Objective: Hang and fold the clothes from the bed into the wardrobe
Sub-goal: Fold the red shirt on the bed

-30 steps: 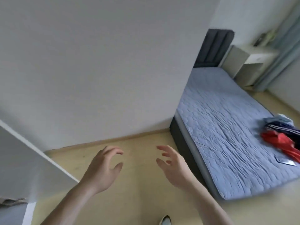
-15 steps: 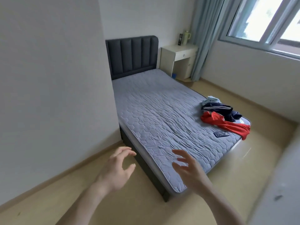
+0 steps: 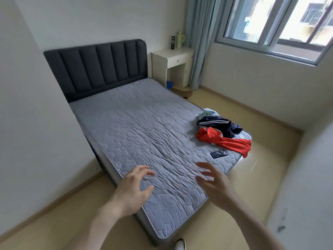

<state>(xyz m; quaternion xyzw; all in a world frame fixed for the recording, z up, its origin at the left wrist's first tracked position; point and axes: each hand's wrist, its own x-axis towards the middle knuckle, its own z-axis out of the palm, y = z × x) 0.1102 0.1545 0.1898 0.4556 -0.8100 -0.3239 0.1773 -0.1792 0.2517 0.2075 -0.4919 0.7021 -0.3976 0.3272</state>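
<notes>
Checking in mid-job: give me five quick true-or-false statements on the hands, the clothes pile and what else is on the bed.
1. Both hands are empty. True: the left hand and right hand hold nothing, fingers spread.
2. The red garment lies folded by the headboard. False: it lies crumpled near the bed's foot corner.
3. A phone lies on the mattress beside the clothes. True.
4. The dark striped garment hangs on a hanger. False: it lies in the pile.
5. The nightstand top is bare. False: a pale jug stands there.
</notes>
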